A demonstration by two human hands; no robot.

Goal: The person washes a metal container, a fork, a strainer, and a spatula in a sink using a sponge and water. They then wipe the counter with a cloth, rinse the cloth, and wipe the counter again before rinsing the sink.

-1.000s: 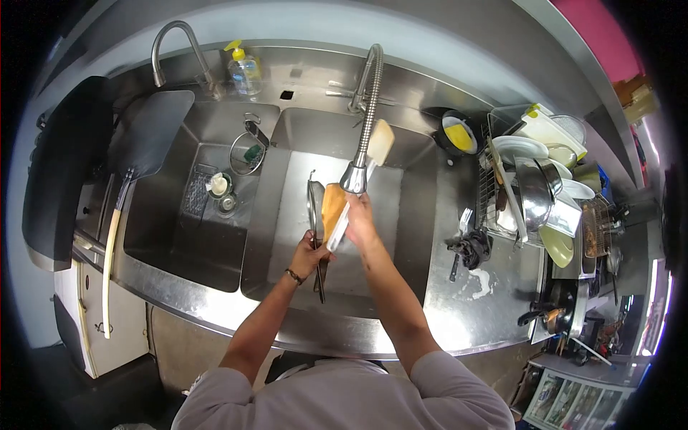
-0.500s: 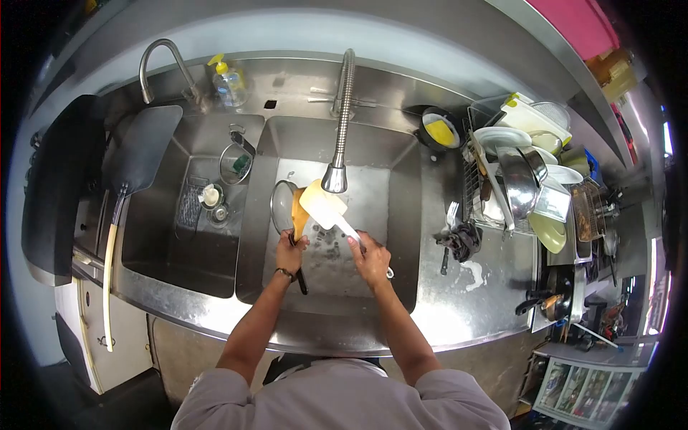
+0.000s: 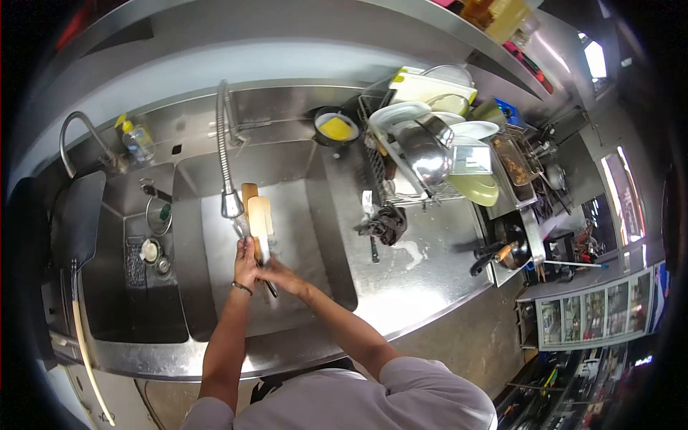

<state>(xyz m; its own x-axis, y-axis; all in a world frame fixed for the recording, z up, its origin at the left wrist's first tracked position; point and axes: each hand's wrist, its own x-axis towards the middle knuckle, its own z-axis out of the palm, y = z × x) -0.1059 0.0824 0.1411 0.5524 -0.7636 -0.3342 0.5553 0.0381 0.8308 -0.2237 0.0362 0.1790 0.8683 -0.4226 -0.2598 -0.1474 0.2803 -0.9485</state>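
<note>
Over the right-hand sink basin [image 3: 335, 265], my left hand [image 3: 246, 266] is closed round a bundle of utensils. A wooden spatula [image 3: 249, 190] and a cream spatula [image 3: 259, 209] with a white handle stand up from it, their heads side by side. A dark handle end [image 3: 271, 289] pokes out below the grip. My right hand [image 3: 285, 278] is against the lower handles beside my left hand, its fingers smeared by motion. The flexible tap's spray head [image 3: 231, 205] hangs just left of the spatula heads.
A loaded dish rack [image 3: 380, 172] stands to the right. Near it are a fork [image 3: 368, 203], a dark cloth [image 3: 387, 225] and a bowl with a yellow sponge [image 3: 335, 129]. The left basin holds a strainer [image 3: 158, 216]; a long-handled peel [image 3: 77, 222] leans further left.
The cream spatula has passed from my right hand to my left, alongside the wooden one. Both hands have come together, and the view has swung to the right.
</note>
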